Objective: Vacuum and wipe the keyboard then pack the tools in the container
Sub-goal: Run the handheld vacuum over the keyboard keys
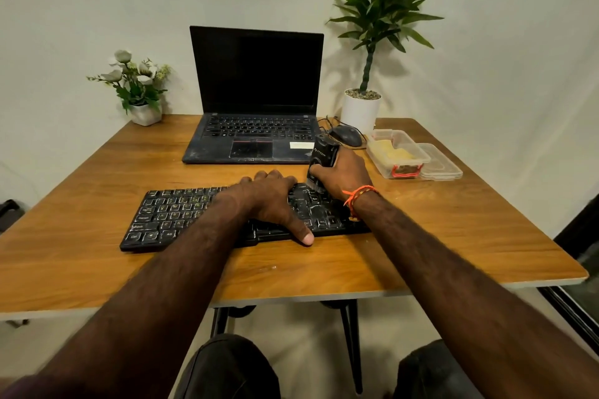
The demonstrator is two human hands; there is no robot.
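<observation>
A dusty black keyboard [168, 220] lies on the wooden table [97, 178], near the front. My left hand [272, 201] rests flat across the keyboard's middle, with the thumb at its front edge. My right hand [343, 175] grips a small black handheld vacuum [322, 155], upright, with its brush end on the keys at the keyboard's right part. To the right stands a clear plastic container [384, 165] with a yellow cloth [389, 149] inside. The container's lid [440, 165] lies beside it.
An open black laptop [256, 91] sits behind the keyboard. A dark mouse [346, 134] with a cable lies right of the laptop. A white pot with a tall plant [361, 110] stands at the back right, and a small flower pot [146, 113] at the back left.
</observation>
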